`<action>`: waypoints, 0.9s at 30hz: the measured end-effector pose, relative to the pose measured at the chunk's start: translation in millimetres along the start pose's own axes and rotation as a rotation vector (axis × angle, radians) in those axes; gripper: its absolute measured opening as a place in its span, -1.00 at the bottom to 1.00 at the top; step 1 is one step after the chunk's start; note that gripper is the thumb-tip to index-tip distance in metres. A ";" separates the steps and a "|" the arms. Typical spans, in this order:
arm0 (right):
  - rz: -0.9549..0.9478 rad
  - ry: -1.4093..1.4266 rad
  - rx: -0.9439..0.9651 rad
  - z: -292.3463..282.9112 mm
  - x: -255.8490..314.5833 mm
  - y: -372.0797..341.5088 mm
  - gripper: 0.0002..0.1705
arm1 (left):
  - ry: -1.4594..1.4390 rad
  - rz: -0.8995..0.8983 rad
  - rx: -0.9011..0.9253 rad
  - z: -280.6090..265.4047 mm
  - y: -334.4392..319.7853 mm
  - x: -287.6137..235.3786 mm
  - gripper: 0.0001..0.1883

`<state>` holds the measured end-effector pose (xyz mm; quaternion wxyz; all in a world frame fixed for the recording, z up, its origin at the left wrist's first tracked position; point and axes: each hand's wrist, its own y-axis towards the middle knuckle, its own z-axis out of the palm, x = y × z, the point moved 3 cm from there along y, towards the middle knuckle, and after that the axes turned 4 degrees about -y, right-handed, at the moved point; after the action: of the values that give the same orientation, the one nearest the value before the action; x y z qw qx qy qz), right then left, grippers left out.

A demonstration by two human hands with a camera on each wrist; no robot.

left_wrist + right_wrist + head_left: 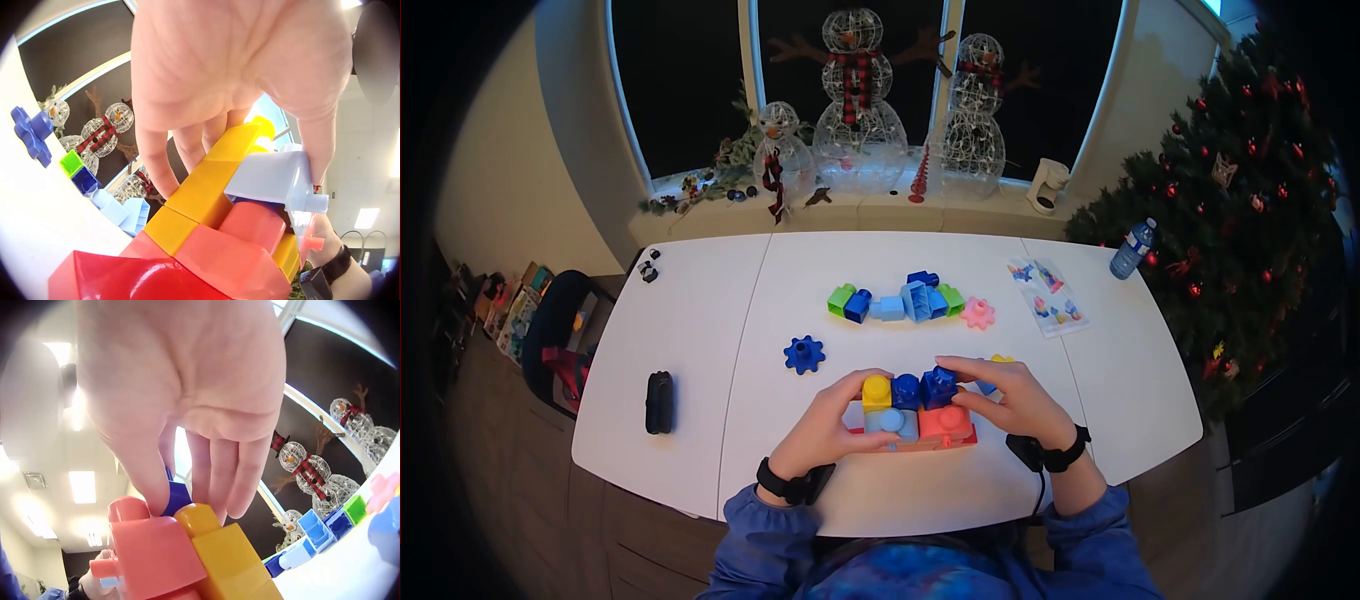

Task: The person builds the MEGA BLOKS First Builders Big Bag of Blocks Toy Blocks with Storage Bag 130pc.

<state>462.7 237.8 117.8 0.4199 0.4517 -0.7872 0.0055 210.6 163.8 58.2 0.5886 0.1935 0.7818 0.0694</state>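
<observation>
A stack of toy building blocks stands at the table's near middle, with a red base showing in the left wrist view point(125, 278). On its near side are a light blue block point(890, 424) and a coral block point(945, 425); behind them sit a yellow block point(877, 392) and a dark blue one point(906, 391). My left hand point(825, 425) grips the stack's left end, thumb against the light blue block, fingers along the yellow side. Between thumb and fingers, my right hand point(1017, 405) pinches another dark blue block point(940, 386) at the right end of the top row.
Beyond the stack lie a dark blue gear-shaped piece point(804, 354), a row of loose blocks point(887, 308) and a pink gear piece point(978, 313). A picture sheet point(1050, 297) and water bottle point(1133, 248) are right; a black case point(660, 402) is left.
</observation>
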 end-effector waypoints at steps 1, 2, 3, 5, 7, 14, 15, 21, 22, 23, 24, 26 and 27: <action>-0.004 -0.033 0.005 1.7 -1.1 0.2 -0.52 | -0.001 0.002 0.001 0.2 0.4 0.1 -0.23; -0.007 -0.067 0.008 3.9 -3.4 0.3 -0.54 | -0.001 -0.003 0.002 0.3 0.8 0.0 -0.24; -0.009 -0.100 0.012 5.8 -4.8 0.2 -0.56 | -0.001 -0.008 0.002 0.4 0.8 -0.6 -0.24; -0.032 -0.113 -0.016 7.5 -4.1 0.7 -0.59 | -0.002 -0.009 0.002 0.8 0.5 -0.1 -0.24; -0.040 -0.112 -0.030 9.1 -5.2 0.8 -0.61 | -0.003 0.002 -0.002 0.7 0.3 2.0 -0.25; 0.072 -0.125 -0.013 0.4 -21.0 -2.6 -0.65 | -0.008 -0.015 0.009 -0.1 0.5 1.0 -0.24; 0.069 -0.135 -0.050 -2.9 -28.5 -3.7 -0.66 | -0.005 -0.015 0.007 -0.4 0.3 1.2 -0.24; 0.327 -0.639 -0.036 -16.1 -91.8 -27.6 -0.70 | -0.027 -0.021 0.017 -0.3 0.8 2.3 -0.24; 0.350 -0.685 -0.010 -16.3 -94.4 -28.8 -0.69 | -0.030 -0.017 0.020 -0.1 1.1 2.6 -0.24; 0.373 -0.730 0.018 -16.3 -96.5 -29.7 -0.67 | -0.028 -0.017 0.018 -0.1 1.2 2.0 -0.24; 0.394 -0.720 -0.002 -17.0 -97.6 -30.1 -0.66 | -0.025 -0.019 0.015 -0.2 1.1 0.8 -0.24; 0.436 -0.697 -0.042 -18.3 -98.5 -30.8 -0.64 | -0.026 -0.020 0.011 0.1 0.5 0.7 -0.24; 0.485 -0.715 -0.011 -18.1 -100.1 -31.6 -0.62 | -0.029 -0.019 0.010 0.3 0.5 1.8 -0.24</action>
<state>521.2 296.8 51.1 0.1097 0.2251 -0.9665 -0.0570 210.7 165.0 56.7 0.5997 0.1900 0.7752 0.0570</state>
